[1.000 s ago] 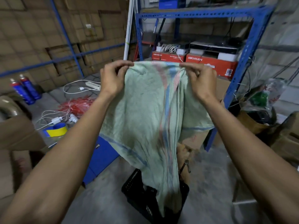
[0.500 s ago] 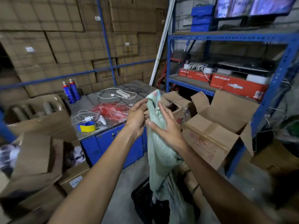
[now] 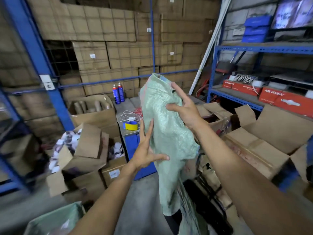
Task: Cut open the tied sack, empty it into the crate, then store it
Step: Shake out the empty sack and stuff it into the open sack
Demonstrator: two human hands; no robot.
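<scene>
The limp pale-green woven sack (image 3: 169, 133) hangs upright in the air in front of me, bunched and narrow, with its lower end trailing toward the floor. My right hand (image 3: 185, 108) lies against its upper right side with fingers spread and thumb across the fabric. At the sack's lower left edge my left hand (image 3: 145, 150) has straight, splayed fingers, its thumb touching the cloth. Only a dark sliver of the black crate (image 3: 171, 220) shows below, behind the sack's tail.
A blue cabinet (image 3: 131, 146) carries tape, cables and two spray cans (image 3: 118, 93). Open cardboard boxes (image 3: 264, 143) crowd the right below blue shelving (image 3: 237, 99). More boxes (image 3: 88, 146) stand at the left. Another green sack (image 3: 55, 219) sits at the bottom left.
The sack went from spread wide between both gripping hands to bunched into a narrow bundle. Both hands have loosened to spread fingers, and my view has swung left and up.
</scene>
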